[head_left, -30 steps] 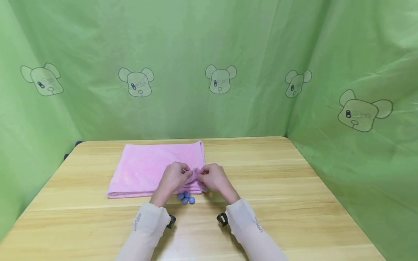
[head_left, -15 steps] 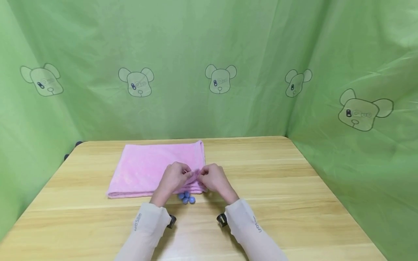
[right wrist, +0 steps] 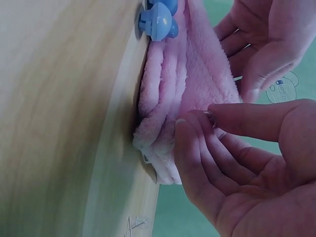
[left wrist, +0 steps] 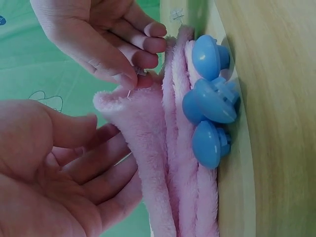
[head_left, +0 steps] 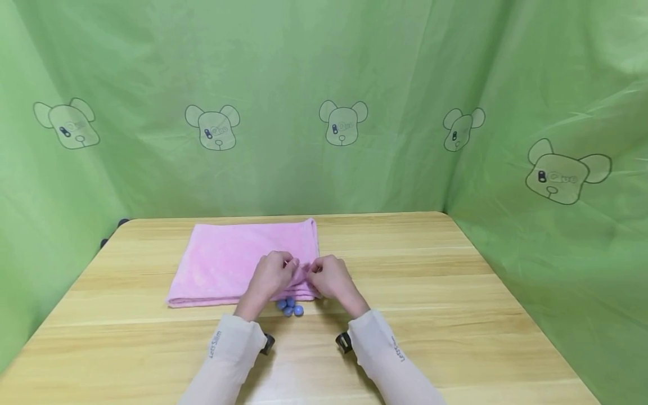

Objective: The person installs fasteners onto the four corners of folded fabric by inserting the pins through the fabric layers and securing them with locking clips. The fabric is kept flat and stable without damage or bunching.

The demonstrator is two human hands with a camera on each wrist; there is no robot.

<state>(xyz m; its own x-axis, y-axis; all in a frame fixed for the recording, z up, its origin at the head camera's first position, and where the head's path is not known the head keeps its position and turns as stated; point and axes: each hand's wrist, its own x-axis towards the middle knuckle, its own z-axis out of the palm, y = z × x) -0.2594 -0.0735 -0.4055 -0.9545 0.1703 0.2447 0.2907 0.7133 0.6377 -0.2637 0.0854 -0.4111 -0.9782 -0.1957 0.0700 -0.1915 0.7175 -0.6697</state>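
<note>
A folded pink plush blanket point(head_left: 228, 259) lies on the table, its near right corner lifted between the hands. My right hand point(head_left: 331, 275) pinches a small clear-based pin point(left wrist: 140, 72) between thumb and fingers at the raised fold; a thin metal point shows against the pile in the left wrist view. My left hand point(head_left: 270, 275) is at the other side of this fold, fingers extended behind the cloth, fingertips hidden. Its thumb point(left wrist: 74, 129) stands apart from the fabric. Several blue mushroom-shaped caps point(left wrist: 206, 58) sit against the blanket's front edge, below the hands.
More clear-based pins point(right wrist: 136, 224) lie on the wooden table point(head_left: 430, 315), right of the blanket. Green curtains point(head_left: 283, 67) with bear-head outlines surround the table at the back and sides.
Both hands stay nearly in place at the blanket's corner. A thin pale line beside the left fingertips, visible in the earlier head frames, no longer shows.
</note>
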